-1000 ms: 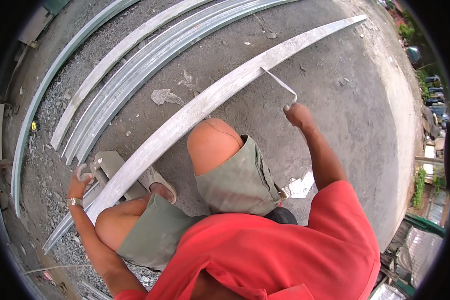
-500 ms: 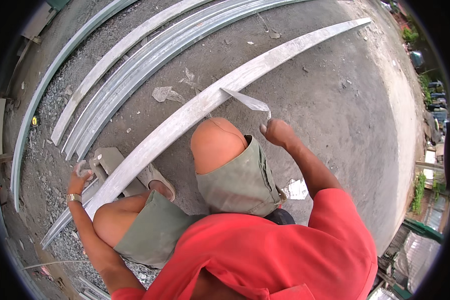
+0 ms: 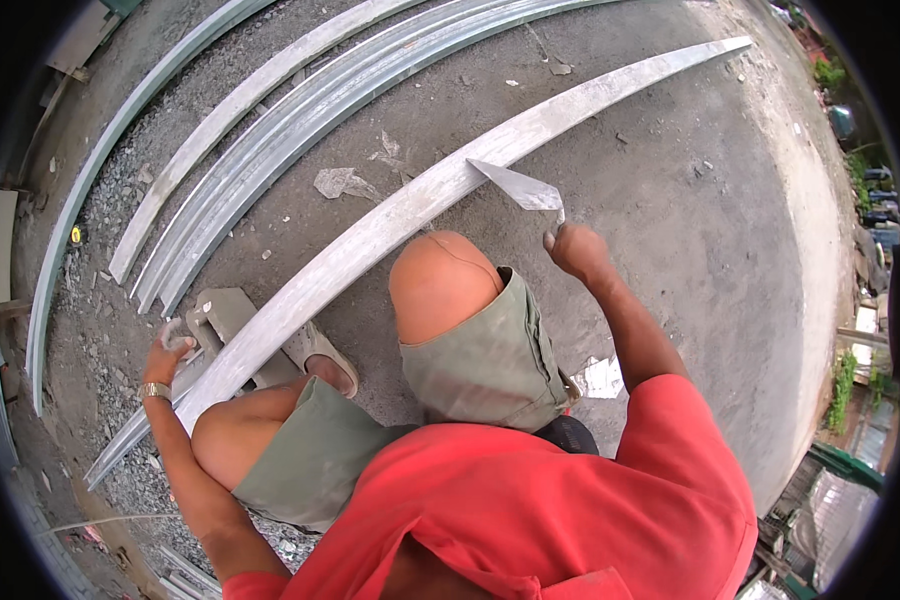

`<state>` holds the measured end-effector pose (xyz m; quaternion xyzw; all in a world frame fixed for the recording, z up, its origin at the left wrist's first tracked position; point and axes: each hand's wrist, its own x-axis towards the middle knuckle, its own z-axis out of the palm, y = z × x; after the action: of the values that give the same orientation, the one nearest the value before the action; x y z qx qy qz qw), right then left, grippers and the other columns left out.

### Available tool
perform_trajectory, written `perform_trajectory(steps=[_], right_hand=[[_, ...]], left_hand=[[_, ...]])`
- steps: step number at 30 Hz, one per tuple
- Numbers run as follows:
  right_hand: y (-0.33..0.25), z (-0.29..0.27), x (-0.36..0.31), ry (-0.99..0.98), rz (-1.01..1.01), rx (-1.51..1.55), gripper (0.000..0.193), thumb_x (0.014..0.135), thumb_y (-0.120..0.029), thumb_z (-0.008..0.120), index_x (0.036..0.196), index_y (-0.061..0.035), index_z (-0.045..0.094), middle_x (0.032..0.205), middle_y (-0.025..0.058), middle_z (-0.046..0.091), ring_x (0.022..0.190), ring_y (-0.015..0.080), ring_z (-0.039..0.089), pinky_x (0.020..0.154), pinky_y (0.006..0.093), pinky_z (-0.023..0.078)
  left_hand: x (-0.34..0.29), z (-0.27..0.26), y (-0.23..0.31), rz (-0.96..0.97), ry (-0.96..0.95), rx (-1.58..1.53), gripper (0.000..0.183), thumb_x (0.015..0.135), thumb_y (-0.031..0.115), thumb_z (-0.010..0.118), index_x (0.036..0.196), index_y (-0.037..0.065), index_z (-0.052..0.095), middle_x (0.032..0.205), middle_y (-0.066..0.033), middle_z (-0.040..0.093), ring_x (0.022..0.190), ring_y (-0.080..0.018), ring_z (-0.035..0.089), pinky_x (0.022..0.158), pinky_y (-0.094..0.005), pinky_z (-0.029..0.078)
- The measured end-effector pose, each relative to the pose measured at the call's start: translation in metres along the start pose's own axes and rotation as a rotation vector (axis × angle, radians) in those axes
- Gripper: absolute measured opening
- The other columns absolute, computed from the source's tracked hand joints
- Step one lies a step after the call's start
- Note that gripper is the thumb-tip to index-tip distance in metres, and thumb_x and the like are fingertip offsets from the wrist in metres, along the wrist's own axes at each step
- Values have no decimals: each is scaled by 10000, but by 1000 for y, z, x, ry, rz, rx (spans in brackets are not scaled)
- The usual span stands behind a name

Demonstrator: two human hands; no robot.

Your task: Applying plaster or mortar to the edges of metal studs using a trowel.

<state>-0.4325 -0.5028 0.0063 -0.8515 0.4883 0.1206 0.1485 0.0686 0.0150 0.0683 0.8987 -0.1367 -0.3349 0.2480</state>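
Head view: right hand [image 3: 577, 250] fingers clasped on trowel [image 3: 523, 187], blade tip on long pale plank [image 3: 370, 238].

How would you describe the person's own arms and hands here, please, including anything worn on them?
Both forearms are bare down to the hands, with no gloves on the left hand or the right hand. A metal wristwatch with a light-coloured band circles the left wrist. The right wrist carries nothing. Short sleeves of a red shirt cover the upper arms.
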Motion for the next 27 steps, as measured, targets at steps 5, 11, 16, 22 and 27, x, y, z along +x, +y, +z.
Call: perform_trajectory(steps=[5,11,16,22,27], right_hand=[[52,-17,64,-41,156,117,484,890,-384,488,829,68,652,841,278,643,885,400,635,793,478,486],[9,8,8,-54,-76,16,487,883,-384,488,803,72,639,822,291,630,866,432,623,805,491,479],[42,-17,58,-154,184,171,468,909,-364,465,798,48,659,650,197,645,702,317,679,758,424,514],[3,15,-6,-163,-56,-15,464,875,-394,497,917,42,649,952,258,645,941,406,616,832,476,479],[22,8,6,-122,111,37,460,874,-401,502,919,32,652,938,270,642,942,414,613,842,479,475]], left_hand=[[3,5,10,-41,-6,57,572,782,202,711,1306,112,498,972,-101,663,813,-166,644,715,-299,504],[-5,4,14,-28,21,-11,559,786,207,713,1298,117,506,1017,-116,651,822,-179,648,698,-296,514],[3,5,10,28,19,96,535,794,201,711,1285,112,518,995,-104,651,830,-188,647,705,-312,514],[-3,1,5,43,31,21,550,786,198,718,1288,106,513,949,-99,653,800,-163,637,732,-310,504],[2,4,12,129,34,85,576,796,208,706,1316,99,485,950,-88,658,787,-149,631,704,-291,492]])
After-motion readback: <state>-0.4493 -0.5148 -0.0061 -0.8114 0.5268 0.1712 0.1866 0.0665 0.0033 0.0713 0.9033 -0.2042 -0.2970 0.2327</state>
